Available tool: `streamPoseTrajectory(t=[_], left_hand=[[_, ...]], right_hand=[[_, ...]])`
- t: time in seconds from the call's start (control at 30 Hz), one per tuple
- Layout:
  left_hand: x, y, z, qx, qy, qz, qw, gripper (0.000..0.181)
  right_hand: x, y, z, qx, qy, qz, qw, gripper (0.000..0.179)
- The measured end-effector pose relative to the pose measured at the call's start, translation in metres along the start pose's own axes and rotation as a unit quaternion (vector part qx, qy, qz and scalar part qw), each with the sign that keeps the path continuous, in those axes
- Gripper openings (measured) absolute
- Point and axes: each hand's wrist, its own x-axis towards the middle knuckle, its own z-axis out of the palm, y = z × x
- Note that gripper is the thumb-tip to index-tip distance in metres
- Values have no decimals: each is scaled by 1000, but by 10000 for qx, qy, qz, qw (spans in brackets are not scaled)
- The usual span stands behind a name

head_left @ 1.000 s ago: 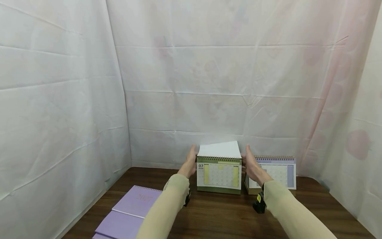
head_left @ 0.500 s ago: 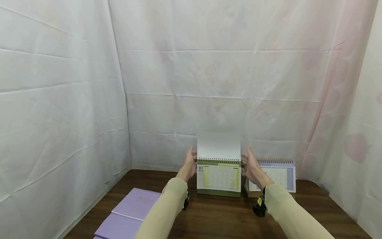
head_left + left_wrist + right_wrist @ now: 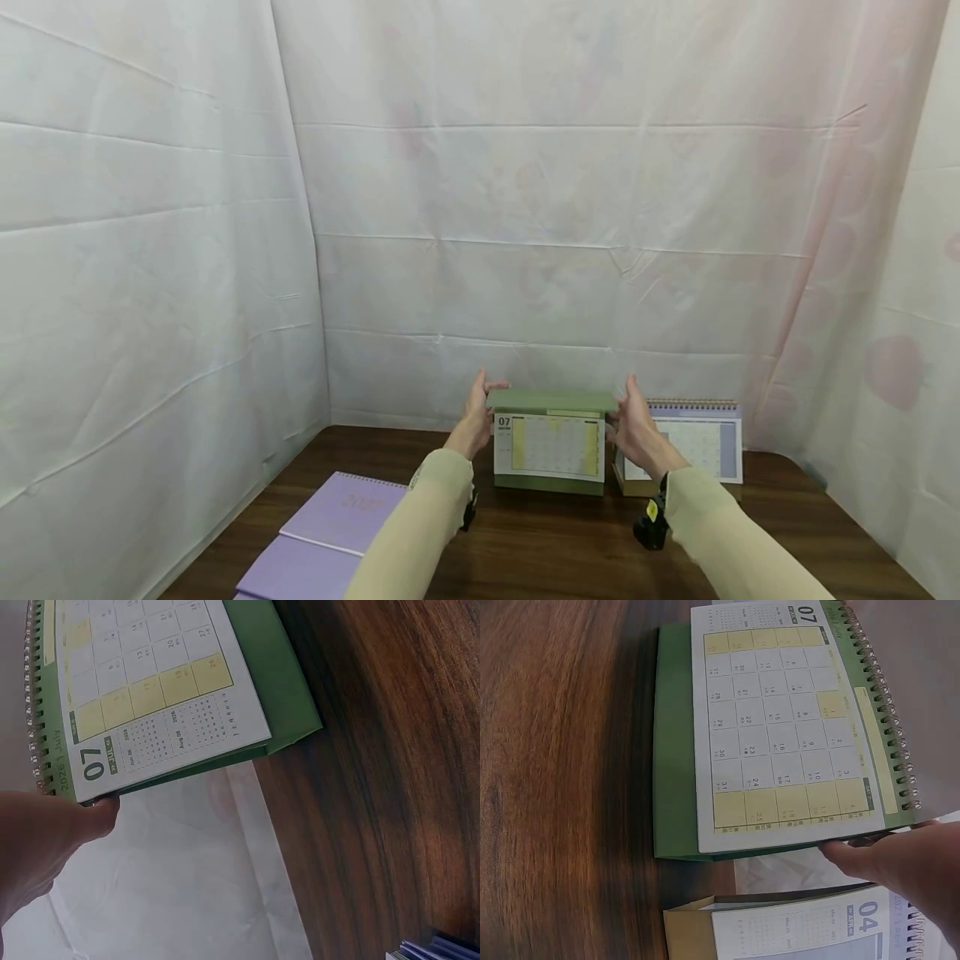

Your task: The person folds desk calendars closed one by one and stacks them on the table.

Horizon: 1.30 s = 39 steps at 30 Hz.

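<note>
A green spiral-bound desk calendar (image 3: 557, 446) stands on the table, its July page facing me. A green cover flap (image 3: 551, 401) lies across its top, hiding the binding in the head view. My left hand (image 3: 472, 417) holds the calendar's upper left side, one finger reaching over the flap's corner. In the left wrist view a fingertip (image 3: 105, 814) touches the page corner beside the rings. On the opposite side my right hand (image 3: 637, 427) holds the upper right edge, a fingertip (image 3: 844, 855) against it in the right wrist view. Fingers behind the calendar are partly hidden.
Close to the right stands a second desk calendar (image 3: 701, 442), lilac with a brown base, partly behind my right hand. Purple spiral-bound covers (image 3: 341, 508) lie overlapping at the left on the dark wooden table (image 3: 555, 550). White cloth (image 3: 480, 183) hangs behind and at both sides.
The white sheets that stood up above the green calendar's rings are out of sight, and the green flap now lies across the top. Both hands stay at its sides, fingers shifted slightly inward.
</note>
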Motion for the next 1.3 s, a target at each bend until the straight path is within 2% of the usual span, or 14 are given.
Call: streamPoseTrajectory(t=[0.23, 0.37, 0.47, 0.7, 0.93, 1.1, 1.3], left_hand=[[4, -1, -3, 293, 58, 0, 9996, 68], [2, -3, -7, 434, -105, 27, 9990, 64], [-2, -8, -11, 607, -244, 20, 9979, 61], [-4, -16, -10, 890, -262, 33, 9957, 71], [-5, -37, -5, 694, -20, 33, 9976, 78], [-7, -52, 1, 728, 117, -104, 9972, 92], [-6, -61, 8, 777, 255, -65, 9966, 91]], right_hand=[[3, 1, -1, -408, -20, -24, 9992, 103], [3, 3, -1, -401, -196, -74, 9990, 103], [1, 8, 0, -439, -174, -109, 9988, 102], [6, 22, 2, -795, -88, -132, 9967, 101], [13, 44, -1, -793, 38, -42, 9968, 100], [17, 60, -2, -711, 296, -183, 9969, 89], [20, 68, -2, -669, 218, -417, 9966, 81]])
